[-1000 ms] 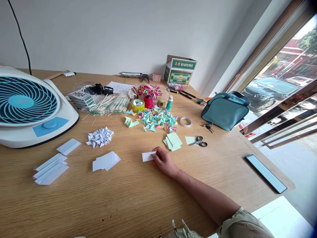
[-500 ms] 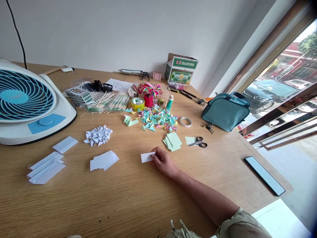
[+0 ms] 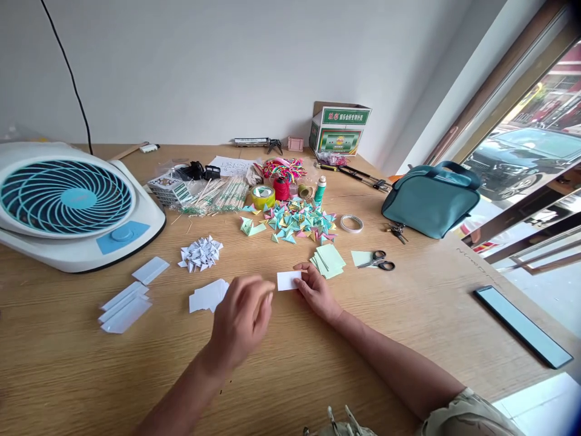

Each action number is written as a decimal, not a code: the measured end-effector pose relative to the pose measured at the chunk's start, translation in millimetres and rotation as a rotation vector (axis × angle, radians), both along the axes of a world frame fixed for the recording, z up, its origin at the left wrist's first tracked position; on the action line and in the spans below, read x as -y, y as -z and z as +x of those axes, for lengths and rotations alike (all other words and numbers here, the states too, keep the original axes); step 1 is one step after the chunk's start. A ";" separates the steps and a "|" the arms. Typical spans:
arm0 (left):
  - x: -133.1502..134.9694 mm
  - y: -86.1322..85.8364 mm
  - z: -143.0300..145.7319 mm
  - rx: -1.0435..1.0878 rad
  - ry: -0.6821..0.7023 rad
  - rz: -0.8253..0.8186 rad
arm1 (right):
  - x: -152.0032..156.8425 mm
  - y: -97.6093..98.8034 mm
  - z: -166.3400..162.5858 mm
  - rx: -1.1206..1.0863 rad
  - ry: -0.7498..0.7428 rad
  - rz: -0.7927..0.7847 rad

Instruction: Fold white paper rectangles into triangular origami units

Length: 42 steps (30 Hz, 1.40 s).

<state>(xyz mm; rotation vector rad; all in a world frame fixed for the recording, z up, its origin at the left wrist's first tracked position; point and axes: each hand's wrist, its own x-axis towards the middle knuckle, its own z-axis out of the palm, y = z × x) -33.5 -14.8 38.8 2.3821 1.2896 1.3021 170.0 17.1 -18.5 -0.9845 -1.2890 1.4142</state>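
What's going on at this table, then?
A person is working at a wooden table strewn with paper. Their right hand holds a small white slip by its edge, flat on the table, while the left hand hovers just beside it, holding nothing. Close by lie more white slips, green sheets and scissors. Farther back are heaps of white triangles and coloured triangles.
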 end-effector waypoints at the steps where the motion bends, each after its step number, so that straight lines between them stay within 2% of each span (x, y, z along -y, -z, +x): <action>1: -3.8 4.2 0.7 -0.018 0.000 -0.023 | 0.9 -1.7 0.3 0.001 0.002 0.002; 6: -20.5 31.5 6.1 -0.064 0.097 -0.190 | 4.6 -4.5 2.4 0.027 -0.018 0.061; 10: -20.7 42.2 11.0 0.012 0.161 -0.208 | 4.3 -1.6 2.7 0.050 -0.080 0.119; 17: -12.3 43.7 16.3 0.129 0.151 -0.172 | 3.8 -1.7 2.8 0.134 -0.117 0.109; 22: -7.7 47.7 18.8 0.111 0.129 -0.197 | 3.7 -2.1 2.6 0.112 -0.080 0.075; 29: -10.2 49.3 15.5 0.069 0.064 -0.218 | 5.5 -9.6 7.3 0.128 -0.127 0.011; 37: -11.0 48.9 12.3 0.131 -0.001 -0.218 | 6.9 -4.3 4.1 0.112 -0.194 0.135; 42: -10.6 45.4 14.2 0.201 0.040 -0.248 | 6.0 -0.6 1.5 0.069 -0.169 0.142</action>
